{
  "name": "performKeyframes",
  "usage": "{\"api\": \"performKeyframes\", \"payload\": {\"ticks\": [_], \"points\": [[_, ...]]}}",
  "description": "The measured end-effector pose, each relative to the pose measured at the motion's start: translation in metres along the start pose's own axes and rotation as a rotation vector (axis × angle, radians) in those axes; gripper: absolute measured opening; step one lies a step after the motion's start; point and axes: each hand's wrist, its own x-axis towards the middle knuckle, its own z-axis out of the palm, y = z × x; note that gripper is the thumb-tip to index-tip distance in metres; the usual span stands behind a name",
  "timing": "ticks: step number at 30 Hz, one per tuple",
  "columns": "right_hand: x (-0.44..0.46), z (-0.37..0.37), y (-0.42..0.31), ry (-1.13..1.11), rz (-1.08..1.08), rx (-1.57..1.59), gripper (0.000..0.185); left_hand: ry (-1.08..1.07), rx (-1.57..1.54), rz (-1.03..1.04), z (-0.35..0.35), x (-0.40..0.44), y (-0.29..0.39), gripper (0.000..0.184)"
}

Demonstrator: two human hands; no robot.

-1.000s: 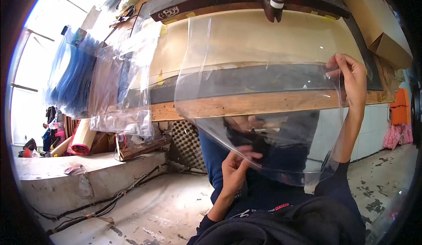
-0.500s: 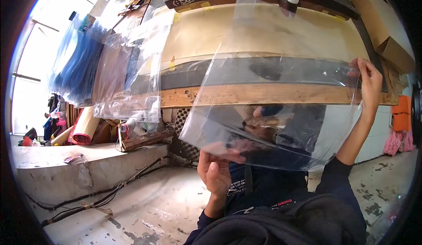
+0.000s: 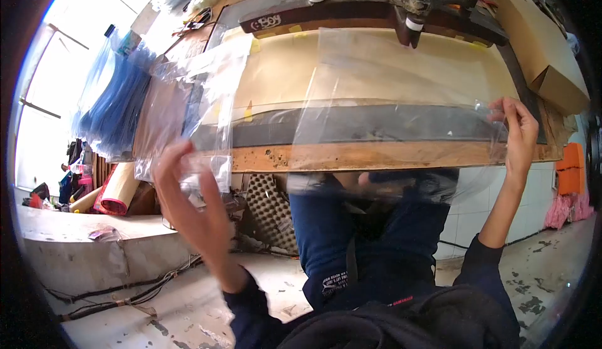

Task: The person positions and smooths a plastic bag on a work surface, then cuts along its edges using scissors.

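A clear plastic sheet (image 3: 389, 120), perhaps a bag, hangs over the near edge of the worktable, its lower part drooping above my lap. My right hand (image 3: 519, 130) pinches its right edge between thumb and fingers. At the left, my left hand (image 3: 197, 208) is raised, slightly blurred, with thumb and fingers apart and nothing seen in them. Just behind it, a pile of clear plastic sheets (image 3: 213, 111) overhangs the table's left end; whether my fingertips touch it I cannot tell.
A dark press bar (image 3: 376, 15) spans the back of the table above a tan sheet (image 3: 276, 67). Blue plastic strands (image 3: 116, 98) hang at the far left. A cardboard box (image 3: 558, 86) stands at the right. Cables (image 3: 125, 302) run along the floor.
My left hand has let go of the sheet's lower left corner and moved left and up to the pile. The sheet has sunk lower at its left, while my right hand keeps its edge.
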Motion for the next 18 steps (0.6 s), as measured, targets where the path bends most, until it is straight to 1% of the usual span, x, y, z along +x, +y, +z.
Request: {"api": "performKeyframes", "payload": {"ticks": [1,2,3,4,5,6,7,8,9,10,12,13,14,15,18], "points": [[0.002,0.003,0.001,-0.033,0.008,-0.04,0.028,-0.127,0.151,0.078,0.0,0.032,-0.008,0.027],[0.004,0.006,0.001,-0.066,0.014,-0.08,0.028,-0.251,0.188,0.085,0.004,0.062,-0.028,0.026],[0.004,0.011,0.001,-0.09,0.035,-0.018,0.028,-0.373,0.228,0.092,0.008,0.094,-0.049,0.025],[0.004,0.014,0.006,-0.081,0.025,-0.018,0.028,-0.479,0.353,0.079,0.016,0.124,-0.073,0.027],[0.003,0.017,0.011,-0.087,0.053,-0.03,0.027,-0.507,0.361,0.251,0.03,0.159,-0.122,0.026],[0.003,0.018,0.012,-0.091,0.079,-0.043,0.027,-0.504,0.451,0.114,0.051,0.186,-0.141,0.029],[0.002,0.02,0.006,-0.085,0.066,-0.077,0.026,-0.514,0.451,0.042,0.071,0.21,-0.179,0.034],[0.001,0.02,0.004,-0.073,0.052,-0.077,0.026,-0.622,0.534,-0.183,0.099,0.241,-0.237,0.035],[0.0,0.02,0.002,-0.08,0.076,-0.113,0.027,-0.635,0.606,-0.108,0.139,0.261,-0.328,0.035],[0.0,0.019,0.002,-0.086,0.097,-0.15,0.027,-0.642,0.609,-0.164,0.154,0.268,-0.349,0.034],[0.0,0.021,0.001,-0.065,0.097,-0.102,0.028,-0.597,0.567,-0.245,0.169,0.257,-0.349,0.034],[-0.001,0.022,-0.002,-0.065,0.13,-0.084,0.028,-0.584,0.545,-0.269,0.174,0.255,-0.352,0.034],[-0.001,0.021,-0.003,-0.068,0.167,-0.067,0.028,-0.569,0.532,-0.287,0.178,0.254,-0.353,0.034],[-0.001,0.021,0.0,-0.074,0.142,-0.039,0.028,-0.557,0.518,-0.296,0.181,0.255,-0.355,0.034],[-0.002,0.02,-0.002,-0.068,0.174,-0.051,0.026,-0.526,0.497,-0.311,0.184,0.262,-0.359,0.034]]}}
